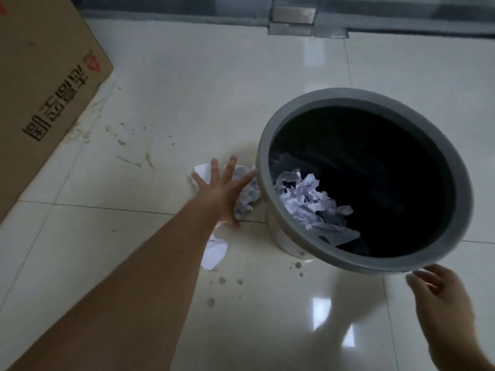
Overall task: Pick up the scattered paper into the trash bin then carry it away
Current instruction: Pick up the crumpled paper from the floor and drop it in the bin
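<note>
A round trash bin with a grey rim and a black liner stands on the tiled floor, holding a heap of crumpled white paper. My left hand reaches out flat with fingers spread over crumpled paper lying on the floor against the bin's left side. A smaller folded paper scrap lies on the floor beside my left forearm. My right hand hovers with fingers apart just below the bin's near rim, holding nothing.
A large cardboard box with printed characters stands at the left. A glass door's base with a metal floor fitting runs along the top. Dark stains and scuff marks dot the glossy tiles.
</note>
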A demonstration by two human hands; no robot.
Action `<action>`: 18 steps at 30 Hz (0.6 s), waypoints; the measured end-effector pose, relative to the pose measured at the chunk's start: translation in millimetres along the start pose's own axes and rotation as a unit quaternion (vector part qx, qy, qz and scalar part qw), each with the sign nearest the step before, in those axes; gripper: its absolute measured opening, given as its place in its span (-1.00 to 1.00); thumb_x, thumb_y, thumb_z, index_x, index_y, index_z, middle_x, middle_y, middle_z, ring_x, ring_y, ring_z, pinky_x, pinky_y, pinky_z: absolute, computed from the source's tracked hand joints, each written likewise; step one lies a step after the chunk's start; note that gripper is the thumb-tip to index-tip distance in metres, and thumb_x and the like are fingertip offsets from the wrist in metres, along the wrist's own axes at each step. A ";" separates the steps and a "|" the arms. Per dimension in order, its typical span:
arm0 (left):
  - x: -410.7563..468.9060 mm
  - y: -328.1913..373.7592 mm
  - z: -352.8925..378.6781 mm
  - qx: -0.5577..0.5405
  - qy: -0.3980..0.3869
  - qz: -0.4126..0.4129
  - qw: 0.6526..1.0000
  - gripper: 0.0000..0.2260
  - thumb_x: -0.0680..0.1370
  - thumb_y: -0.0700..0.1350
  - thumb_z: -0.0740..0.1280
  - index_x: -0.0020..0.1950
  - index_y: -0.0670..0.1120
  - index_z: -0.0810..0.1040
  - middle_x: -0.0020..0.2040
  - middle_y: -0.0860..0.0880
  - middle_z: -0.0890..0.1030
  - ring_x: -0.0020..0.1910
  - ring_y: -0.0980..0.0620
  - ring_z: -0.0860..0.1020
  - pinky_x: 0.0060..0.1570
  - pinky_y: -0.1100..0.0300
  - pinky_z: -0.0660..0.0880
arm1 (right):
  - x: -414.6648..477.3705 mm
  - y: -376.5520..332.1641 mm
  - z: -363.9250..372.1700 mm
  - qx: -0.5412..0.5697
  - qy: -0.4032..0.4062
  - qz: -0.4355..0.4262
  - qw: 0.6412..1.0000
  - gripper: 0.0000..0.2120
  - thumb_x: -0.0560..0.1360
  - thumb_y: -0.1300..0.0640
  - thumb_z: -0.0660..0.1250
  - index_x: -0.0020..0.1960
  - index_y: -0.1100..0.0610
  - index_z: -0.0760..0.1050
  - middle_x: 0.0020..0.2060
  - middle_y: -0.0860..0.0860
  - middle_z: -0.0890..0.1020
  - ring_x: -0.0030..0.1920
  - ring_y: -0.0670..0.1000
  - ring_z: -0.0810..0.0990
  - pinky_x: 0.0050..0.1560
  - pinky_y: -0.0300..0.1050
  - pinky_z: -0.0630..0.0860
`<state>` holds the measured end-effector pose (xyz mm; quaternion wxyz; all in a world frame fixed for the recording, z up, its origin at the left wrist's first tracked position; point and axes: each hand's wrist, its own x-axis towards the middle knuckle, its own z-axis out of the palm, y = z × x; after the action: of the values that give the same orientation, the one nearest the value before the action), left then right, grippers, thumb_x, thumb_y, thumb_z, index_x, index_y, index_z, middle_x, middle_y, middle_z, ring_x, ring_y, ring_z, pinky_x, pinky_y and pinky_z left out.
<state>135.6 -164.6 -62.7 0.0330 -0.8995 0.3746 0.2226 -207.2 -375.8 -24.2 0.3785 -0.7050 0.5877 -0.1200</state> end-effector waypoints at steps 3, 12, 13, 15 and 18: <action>15.5 2.8 7.3 0.037 -0.056 -0.003 0.998 0.23 0.14 0.24 0.58 0.21 0.40 -0.51 0.57 -0.05 -0.27 0.50 -0.37 -0.30 0.24 -0.64 -0.11 | -17.9 22.3 16.7 -0.018 -0.051 0.010 0.998 -0.69 0.46 0.24 0.39 0.16 0.03 0.48 -0.02 0.10 0.62 -0.11 0.09 0.58 -0.07 -0.01 0.38; -7.8 -21.8 41.6 -0.133 0.099 0.011 0.986 -0.70 0.49 -0.04 0.36 0.20 -0.08 0.51 0.05 -0.25 0.43 0.02 -0.21 0.48 0.02 -0.03 0.49 | -20.1 15.8 25.8 -0.051 -0.098 0.017 0.994 -0.75 0.48 0.19 0.38 0.14 0.05 0.47 -0.05 0.04 0.62 -0.11 -0.02 0.60 -0.07 0.03 0.43; -12.3 -22.0 40.9 -0.181 0.109 -0.013 0.977 -0.76 0.50 -0.08 0.37 0.13 -0.12 0.52 0.01 -0.26 0.44 -0.03 -0.22 0.51 -0.01 -0.04 0.51 | -20.2 14.7 25.6 -0.052 -0.101 0.016 0.993 -0.74 0.49 0.18 0.37 0.15 0.04 0.47 -0.05 0.03 0.62 -0.11 -0.02 0.60 -0.06 0.04 0.44; -21.4 -21.7 33.0 -0.283 0.124 -0.046 0.950 -0.79 0.46 -0.18 0.41 0.06 -0.19 0.53 -0.03 -0.31 0.53 -0.07 -0.24 0.56 -0.03 -0.06 0.54 | -23.1 12.2 25.7 -0.050 -0.105 0.017 0.993 -0.72 0.49 0.17 0.37 0.18 0.01 0.45 -0.05 0.01 0.61 -0.10 -0.02 0.60 -0.04 0.05 0.45; -35.8 -20.7 3.9 -0.401 0.180 -0.068 0.896 -0.76 0.43 -0.24 0.46 0.06 -0.22 0.54 -0.09 -0.18 0.64 -0.13 -0.15 0.60 -0.14 0.13 0.50 | -27.7 11.6 26.7 -0.042 -0.101 0.019 0.994 -0.67 0.49 0.17 0.37 0.22 -0.02 0.44 -0.05 0.03 0.61 -0.10 0.00 0.59 -0.04 0.05 0.44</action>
<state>126.2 -125.3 -53.3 -0.3830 -0.8844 0.1916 0.1858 -207.1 -340.1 -42.7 0.4079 -0.7173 0.5646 -0.0163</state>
